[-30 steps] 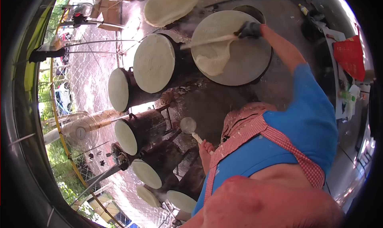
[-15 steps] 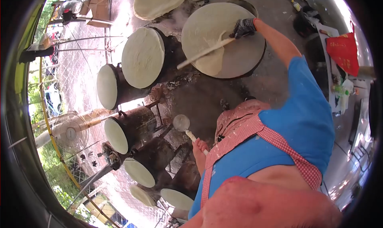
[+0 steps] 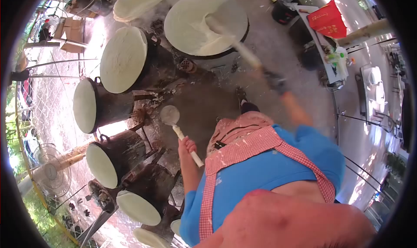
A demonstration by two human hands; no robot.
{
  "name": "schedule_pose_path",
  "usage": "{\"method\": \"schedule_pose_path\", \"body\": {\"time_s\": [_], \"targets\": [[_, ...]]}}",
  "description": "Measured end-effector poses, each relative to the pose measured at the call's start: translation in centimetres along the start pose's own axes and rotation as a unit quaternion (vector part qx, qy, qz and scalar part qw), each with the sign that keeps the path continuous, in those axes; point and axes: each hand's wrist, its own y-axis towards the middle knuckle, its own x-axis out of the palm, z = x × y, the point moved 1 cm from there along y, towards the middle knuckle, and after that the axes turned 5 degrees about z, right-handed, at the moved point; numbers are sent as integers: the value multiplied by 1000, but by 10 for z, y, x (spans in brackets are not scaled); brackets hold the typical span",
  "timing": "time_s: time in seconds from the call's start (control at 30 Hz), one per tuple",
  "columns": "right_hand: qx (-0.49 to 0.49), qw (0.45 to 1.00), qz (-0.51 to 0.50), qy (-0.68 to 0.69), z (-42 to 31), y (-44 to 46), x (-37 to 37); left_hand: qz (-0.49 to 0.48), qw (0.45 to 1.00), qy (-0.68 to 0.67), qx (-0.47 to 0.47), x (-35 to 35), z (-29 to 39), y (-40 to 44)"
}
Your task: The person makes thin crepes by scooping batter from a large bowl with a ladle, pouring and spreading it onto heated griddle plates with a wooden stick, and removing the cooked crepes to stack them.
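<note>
My left hand (image 3: 187, 146) is closed around the pale handle of a round ladle (image 3: 170, 115), held low beside the pink checked apron (image 3: 243, 150). On my right hand (image 3: 275, 82) is a dark glove, blurred by motion, and it grips one end of a long wooden scraper (image 3: 245, 55). The scraper's far end lies over a large round griddle (image 3: 236, 16). Pale batter (image 3: 186, 20) covers much of that griddle, with a ragged, folded edge by the scraper and a grey strip of surface showing at the right.
Several more drum stoves topped with pale rounds, such as this one (image 3: 124, 60), curve down the left. A fan (image 3: 52, 172) stands beyond them. At right is a table (image 3: 332, 76) with a red bag (image 3: 328, 19) and bottles; a black bucket (image 3: 284, 11) sits nearby.
The view has shifted, so the stoves appear farther left. My right hand has drawn back from the griddle toward my body, and the scraper's angle has changed. The left hand keeps hold of the ladle.
</note>
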Motion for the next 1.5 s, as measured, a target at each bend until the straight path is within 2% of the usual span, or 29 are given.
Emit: {"method": "schedule_pose_path", "body": {"time_s": [0.03, 0.07, 0.1, 0.17, 0.23, 0.3, 0.33, 0.37, 0.43, 0.5, 0.57, 0.63, 0.67, 0.73, 0.77, 0.8, 0.87, 0.9, 1.0, 1.03, 1.07, 1.13, 1.17, 1.23, 1.3, 1.37, 1.43, 1.47, 1.5], "targets": [[-28, 999, 35, -12, -17, -3, 48, -7, 1000, 0, -1, 1, -2, -7], [-12, 995, 51, -85, -44, 4, 94, -16, 1000, 17, 1, 3, -4, -12], [-15, 995, 58, -81, -54, 16, 107, -21, 999, 37, 7, 4, -3, -21], [102, 968, -95, -208, -72, 23, 131, -26, 997, 63, 26, 6, -11, -47], [201, 969, -79, -116, -100, 32, 53, -80, 994, 73, 21, 6, -12, -58], [276, 929, -132, -209, -83, 30, 19, -96, 989, 106, 40, 0, -19, -71], [281, 926, -118, -222, -75, 30, 18, -103, 986, 121, 56, 0, -22, -76], [256, 941, -73, -207, -70, 33, 31, -110, 985, 122, 51, -1, -22, -73], [160, 974, 25, -156, -75, 34, 81, -111, 993, 40, -16, -12, -27, -72], [114, 979, 34, -168, -88, 47, 115, -145, 988, 0, -53, -15, -34, -73], [100, 978, 15, -182, -101, 47, 100, -213, 971, -46, -101, -18, -36, -80], [101, 982, 39, -153, -104, 46, 38, -252, 967, 5, -39, -18, -46, -95], [113, 985, 24, -129, -73, 58, 39, -287, 957, 48, 9, -14, -50, -98], [137, 987, -5, -81, -13, 81, 42, -284, 957, 47, 27, -11, -55, -99], [149, 986, 7, -76, -11, 93, 41, -290, 956, 35, 32, -8, -60, -93], [148, 986, 22, -76, -13, 102, 51, -286, 957, 33, 27, -6, -62, -86], [111, 985, 20, -130, -24, 85, 92, -277, 955, -72, -73, -2, -62, -64], [98, 984, 10, -151, -32, 73, 96, -308, 945, -59, -92, 3, -60, -56], [121, 985, 0, -127, -14, 59, 69, -286, 955, -20, -74, 36, -72, -68], [154, 984, 9, -94, -2, 73, 48, -319, 945, 30, -71, 30, -64, -57], [183, 981, 42, -56, 7, 89, 30, -322, 944, 34, -69, 31, -56, -33], [210, 968, 136, 16, 31, 134, 16, -258, 961, 27, -92, 16, -49, -27], [199, 967, 159, 24, 38, 141, 19, -214, 974, 2, -74, 47, -66, -41], [93, 975, -26, -199, 78, 107, 85, -198, 972, -46, -118, 56, -71, -20], [22, 952, -103, -287, 56, 63, 97, -210, 962, -73, -157, 69, -72, -20], [64, 982, 9, -177, 49, 55, 61, -222, 964, -48, -141, 60, -70, -22], [235, 969, -72, -37, 78, 91, 27, -239, 962, -30, -127, 75, -79, -3], [131, 986, 8, -107, 41, 121, -9, -185, 977, -40, -102, 74, -81, -8], [324, 941, -84, -38, 36, 181, -11, -160, 982, -45, -91, 80, -85, -10]]}}
